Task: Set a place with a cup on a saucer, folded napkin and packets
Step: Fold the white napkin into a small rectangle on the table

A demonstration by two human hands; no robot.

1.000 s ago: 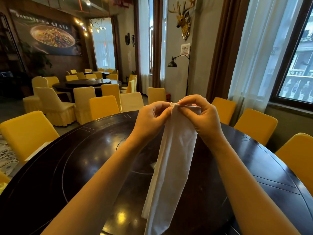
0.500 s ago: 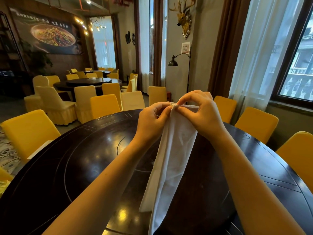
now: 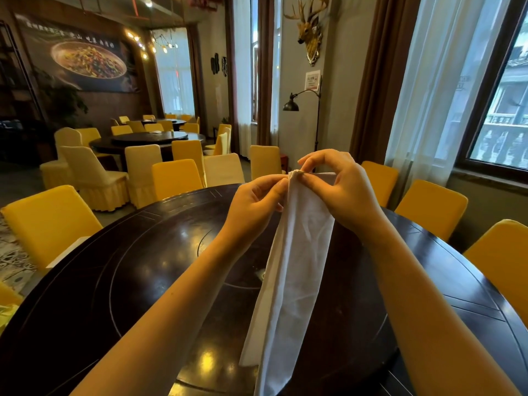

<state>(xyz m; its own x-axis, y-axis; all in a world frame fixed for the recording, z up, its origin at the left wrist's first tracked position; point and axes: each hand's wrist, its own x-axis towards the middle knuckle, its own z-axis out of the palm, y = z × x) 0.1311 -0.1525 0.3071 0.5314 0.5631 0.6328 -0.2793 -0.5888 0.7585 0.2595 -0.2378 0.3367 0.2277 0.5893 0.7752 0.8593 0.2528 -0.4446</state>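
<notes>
1. The left hand [image 3: 254, 207] is held up above the desk [image 3: 128, 281]. Its thumb and curled fingers pinch the top edge of a white napkin [image 3: 294, 267].
2. The right hand [image 3: 340, 192] meets it from the other side. Its fingers are curled as well, and thumb and forefinger nip the same top edge just beside the left fingers, so the two grips nearly touch.
3. From the fingers the napkin hangs down as a long, narrow folded band (creased lengthwise, with a second layer showing at its left side lower down). It runs toward the camera and out of the bottom of the view, and whether its lower end touches the desk cannot be told.
4. Below the fingers lies the dark, glossy round desk, with a round panel set into its middle.
5. Beyond the fingers, yellow-covered chairs [image 3: 431, 207] stand along the desk's far rim.
6. Farther off, left of the fingers, stands another round table [image 3: 148, 138] with chairs of its own.
7. Behind and above the fingers a floor lamp [image 3: 291, 105] stands by the wall under a mounted deer head [image 3: 310, 27].
8. To the right of the fingers is a window [image 3: 503, 110] with a sheer curtain [image 3: 434, 81].
</notes>
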